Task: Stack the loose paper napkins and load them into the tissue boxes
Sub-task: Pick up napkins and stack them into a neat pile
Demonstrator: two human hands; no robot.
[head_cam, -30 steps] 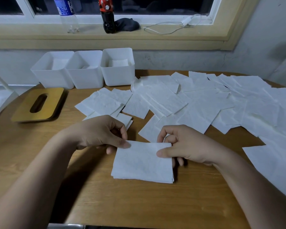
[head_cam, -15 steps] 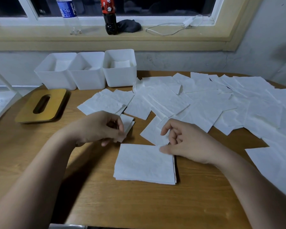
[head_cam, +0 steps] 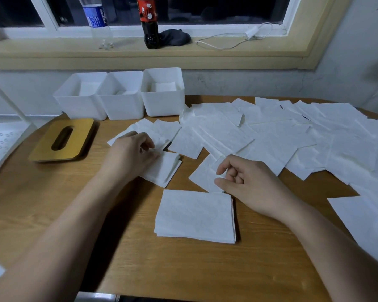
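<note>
A squared stack of white napkins [head_cam: 194, 214] lies on the wooden table [head_cam: 52, 214] in front of me. My left hand [head_cam: 129, 155] is curled over a small loose pile of napkins [head_cam: 166, 171] left of centre, and its fingertips pinch the top napkin's edge. My right hand [head_cam: 249, 182] hovers just beyond the stack with loosely curled fingers; its thumb touches a single napkin [head_cam: 202, 177] and it holds nothing. Many loose napkins [head_cam: 271, 138] cover the table's right half. Three white tissue boxes [head_cam: 122, 101] stand in a row at the back, each with napkins inside.
A wooden lid with an oval slot [head_cam: 61, 140] lies at the left, in front of the boxes. On the windowsill stand a clear bottle [head_cam: 96, 20] and a cola bottle [head_cam: 148, 22], beside a dark cloth [head_cam: 175, 37] and a white cable [head_cam: 234, 40]. A white perforated surface [head_cam: 0, 140] borders the table's left edge.
Both hands have let go of the stack. My left hand moved up and away to the small loose pile. My right hand lifted off the stack's corner toward a single napkin.
</note>
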